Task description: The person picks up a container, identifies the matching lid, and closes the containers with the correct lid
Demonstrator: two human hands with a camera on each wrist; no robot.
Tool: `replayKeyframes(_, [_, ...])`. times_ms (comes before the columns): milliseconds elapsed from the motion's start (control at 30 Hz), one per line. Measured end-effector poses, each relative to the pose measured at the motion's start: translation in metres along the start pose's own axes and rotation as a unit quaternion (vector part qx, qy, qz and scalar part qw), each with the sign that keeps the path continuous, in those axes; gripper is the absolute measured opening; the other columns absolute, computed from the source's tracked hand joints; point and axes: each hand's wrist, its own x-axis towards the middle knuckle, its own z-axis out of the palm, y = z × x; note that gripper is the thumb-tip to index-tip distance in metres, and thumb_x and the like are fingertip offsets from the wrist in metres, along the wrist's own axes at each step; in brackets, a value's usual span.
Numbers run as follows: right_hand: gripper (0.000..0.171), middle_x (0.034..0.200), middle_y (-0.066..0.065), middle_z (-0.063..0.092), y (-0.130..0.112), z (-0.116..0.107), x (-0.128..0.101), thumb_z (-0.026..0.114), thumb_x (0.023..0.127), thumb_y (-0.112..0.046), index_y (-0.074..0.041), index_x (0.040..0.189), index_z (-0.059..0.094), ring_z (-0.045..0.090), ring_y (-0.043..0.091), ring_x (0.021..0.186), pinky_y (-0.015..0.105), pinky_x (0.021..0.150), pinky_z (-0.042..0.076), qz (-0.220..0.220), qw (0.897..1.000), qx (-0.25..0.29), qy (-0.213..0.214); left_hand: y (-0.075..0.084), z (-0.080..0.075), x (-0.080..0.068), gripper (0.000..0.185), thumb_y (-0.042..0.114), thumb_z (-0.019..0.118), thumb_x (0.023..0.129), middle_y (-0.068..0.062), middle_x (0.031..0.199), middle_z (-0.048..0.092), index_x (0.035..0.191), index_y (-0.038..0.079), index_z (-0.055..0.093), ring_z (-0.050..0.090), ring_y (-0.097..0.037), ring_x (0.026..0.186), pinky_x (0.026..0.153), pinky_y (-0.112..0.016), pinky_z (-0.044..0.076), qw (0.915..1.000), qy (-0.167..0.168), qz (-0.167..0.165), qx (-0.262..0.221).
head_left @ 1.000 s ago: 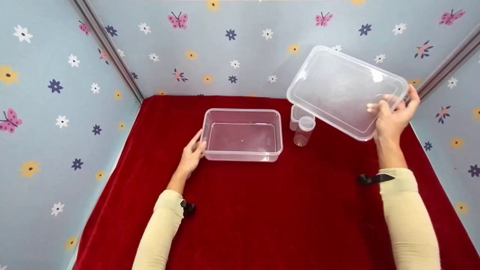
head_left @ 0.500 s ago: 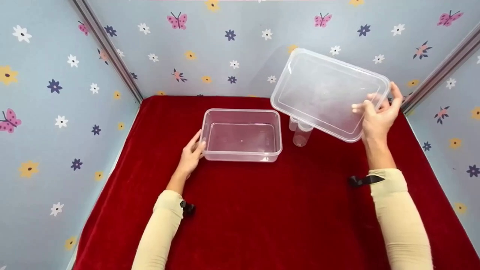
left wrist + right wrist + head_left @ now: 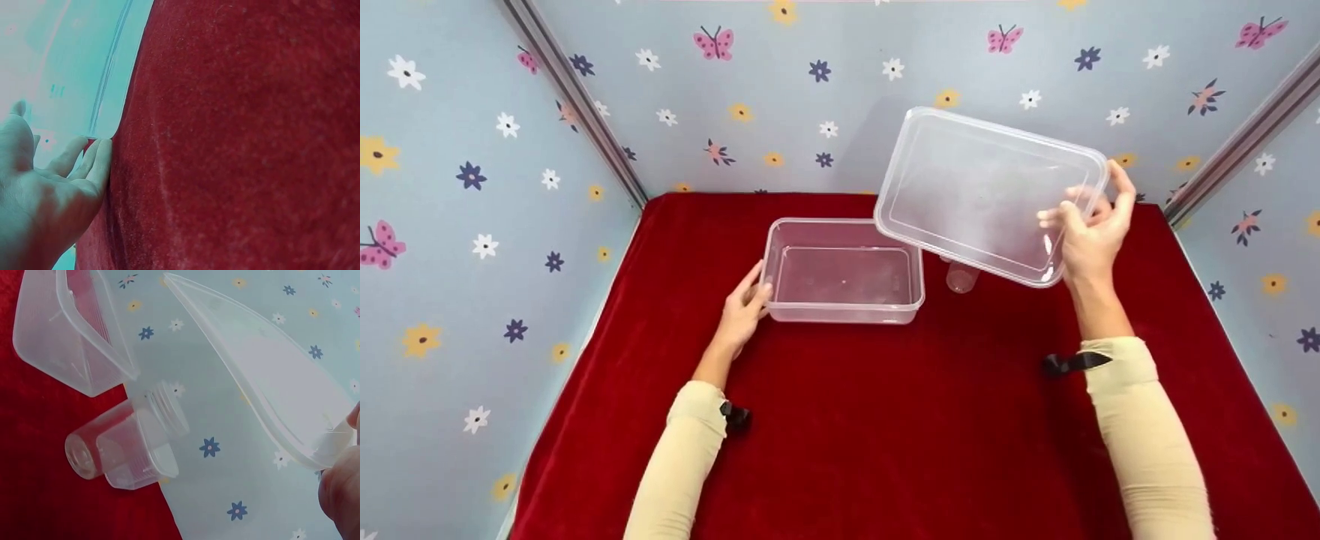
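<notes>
A clear rectangular plastic container (image 3: pixel 844 277) stands lidless on red cloth. My left hand (image 3: pixel 741 319) holds its left end, thumb at the rim and fingers against the outer wall; in the left wrist view the fingertips (image 3: pixel 102 154) touch its lower edge. My right hand (image 3: pixel 1093 236) grips a translucent lid (image 3: pixel 982 195) by its right edge, tilted in the air. The lid's left corner overlaps the container's back right corner in the head view. In the right wrist view the lid (image 3: pixel 281 377) is well apart from the container (image 3: pixel 62 343).
To the container's right stands a small cylindrical bottle (image 3: pixel 961 279), mostly behind the lid in the head view. A squat clear tub (image 3: pixel 132 461) stands beside it. Patterned walls (image 3: pixel 780 82) enclose the red cloth (image 3: pixel 840 427) at the back and sides.
The right hand has carried the lid leftward, and it now covers most of the bottle and the tub in the head view. My left hand and the container have stayed put.
</notes>
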Motion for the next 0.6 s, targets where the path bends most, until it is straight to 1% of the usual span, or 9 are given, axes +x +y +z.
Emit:
replayKeyframes(133, [0.081, 0.096, 0.011, 0.071, 0.002, 0.005, -0.005, 0.052, 0.089, 0.026, -0.008, 0.162, 0.046, 0.074, 0.022, 0.056, 0.031, 0.054, 0.065, -0.005, 1.000, -0.004, -0.018, 0.002, 0.003, 0.000, 0.062, 0.015, 0.054, 0.119, -0.033, 0.169, 0.053, 0.178, 0.016, 0.035, 0.059, -0.045, 0.151, 0.126, -0.057, 0.053, 0.9998, 0.008, -0.013, 0.010])
replayKeyframes(267, [0.079, 0.095, 0.011, 0.072, 0.003, 0.011, -0.009, 0.053, 0.089, 0.025, -0.009, 0.160, 0.048, 0.074, 0.022, 0.056, 0.031, 0.056, 0.066, -0.004, 0.999, -0.006, -0.031, 0.002, 0.004, 0.000, 0.061, 0.015, 0.053, 0.120, -0.032, 0.170, 0.052, 0.178, 0.016, 0.034, 0.057, -0.046, 0.153, 0.129, -0.060, 0.050, 0.9997, 0.010, -0.017, 0.013])
replayKeyframes(400, [0.078, 0.095, 0.010, 0.073, 0.004, 0.016, -0.013, 0.054, 0.089, 0.025, -0.009, 0.159, 0.048, 0.074, 0.021, 0.057, 0.031, 0.056, 0.066, 0.001, 0.999, -0.011, -0.046, 0.003, 0.002, 0.000, 0.061, 0.016, 0.053, 0.120, -0.032, 0.170, 0.051, 0.178, 0.017, 0.034, 0.057, -0.045, 0.154, 0.129, -0.059, 0.050, 0.9998, 0.004, -0.017, 0.009])
replayKeyframes(600, [0.078, 0.097, 0.010, 0.074, 0.005, 0.021, -0.018, 0.053, 0.090, 0.026, -0.008, 0.160, 0.046, 0.074, 0.020, 0.058, 0.030, 0.057, 0.066, 0.005, 0.998, -0.012, -0.068, 0.004, 0.001, 0.000, 0.063, 0.014, 0.054, 0.119, -0.033, 0.169, 0.052, 0.178, 0.017, 0.033, 0.056, -0.046, 0.154, 0.128, -0.058, 0.050, 0.9998, 0.000, -0.019, 0.004])
